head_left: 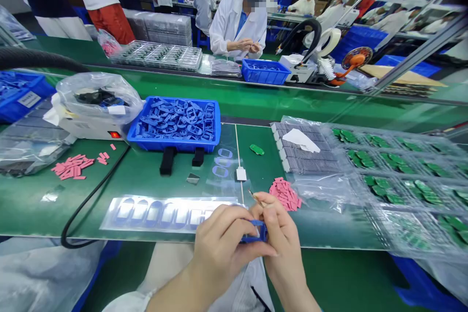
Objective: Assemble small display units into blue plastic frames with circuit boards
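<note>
1. The person's left hand (223, 248) is closed, pinching a blue plastic frame (254, 235) just over the near edge of the green workbench (146, 190).
2. The right hand (281, 239) grips the same frame from the other side, with a slim pointed tool (256, 198) resting against its upper fingers.
3. A pile of pink strips (285, 194) lies just beyond the right hand, and a clear sheet printed with blue ovals (164, 214) lies left of the hands.
4. Farther on sit a blue plastic crate (173, 144) heaped with blue frames and, to the right, plastic-wrapped trays of green parts (398, 175).
</note>
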